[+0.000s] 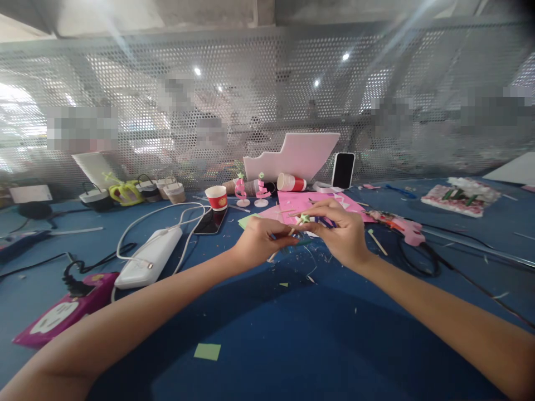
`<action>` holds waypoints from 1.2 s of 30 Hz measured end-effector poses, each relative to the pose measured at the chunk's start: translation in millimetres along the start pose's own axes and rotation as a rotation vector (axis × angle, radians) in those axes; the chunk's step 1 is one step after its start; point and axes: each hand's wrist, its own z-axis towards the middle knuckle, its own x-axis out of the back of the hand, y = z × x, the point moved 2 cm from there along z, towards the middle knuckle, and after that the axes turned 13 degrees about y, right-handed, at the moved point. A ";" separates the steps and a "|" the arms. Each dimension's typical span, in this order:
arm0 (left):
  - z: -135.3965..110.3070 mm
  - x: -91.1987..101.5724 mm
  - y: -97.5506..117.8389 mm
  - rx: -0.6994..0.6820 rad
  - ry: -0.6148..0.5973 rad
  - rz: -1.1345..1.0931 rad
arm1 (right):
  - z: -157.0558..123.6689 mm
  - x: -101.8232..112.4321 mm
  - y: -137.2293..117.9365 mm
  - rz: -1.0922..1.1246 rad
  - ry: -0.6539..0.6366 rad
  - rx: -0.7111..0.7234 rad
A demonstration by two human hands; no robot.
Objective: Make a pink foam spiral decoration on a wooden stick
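My left hand (259, 240) is closed in a pinch around a thin pale stick (272, 257), whose lower end pokes out below the fingers. Close beside it, my right hand (343, 231) pinches a small light-green paper star (305, 219) between thumb and fingers. The star sits near the stick's upper end; whether the two touch is hidden by the fingers. Behind the hands lies pink paper (295, 199). Two pink spiral figures on white round bases, a left one (242, 192) and a right one (262, 192), stand farther back, each with a green star on top.
A red paper cup (217, 199) stands by a dark phone (211, 221). To the left are a white power bank (149, 258) with a cable and a purple power strip (67, 309). A pink glue gun (403, 228) lies right. Green paper (207, 351) lies in front.
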 end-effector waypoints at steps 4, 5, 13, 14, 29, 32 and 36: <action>-0.9 -1.6 -2.8 -0.111 0.032 0.022 | 2.5 0.6 -2.8 -0.045 -0.013 0.105; -1.1 -1.8 -3.2 -0.137 0.045 0.020 | 2.8 0.5 -3.1 -0.050 -0.013 0.125; -2.1 -2.6 -4.3 -0.194 0.044 0.023 | 1.4 0.7 -0.8 -0.126 -0.023 0.269; -2.2 -2.8 -4.8 -0.198 0.042 0.021 | 1.3 0.8 -0.7 -0.131 -0.026 0.282; -0.6 -3.9 -6.9 0.136 -0.051 -0.166 | 1.7 1.2 -2.5 -0.180 -0.051 0.268; 1.2 -5.0 -11.4 0.464 -0.087 -0.421 | 3.3 1.5 -3.0 -0.150 -0.051 0.176; 2.3 -7.5 -17.4 0.674 -0.206 -0.717 | 3.7 0.5 -2.5 -0.162 -0.033 0.159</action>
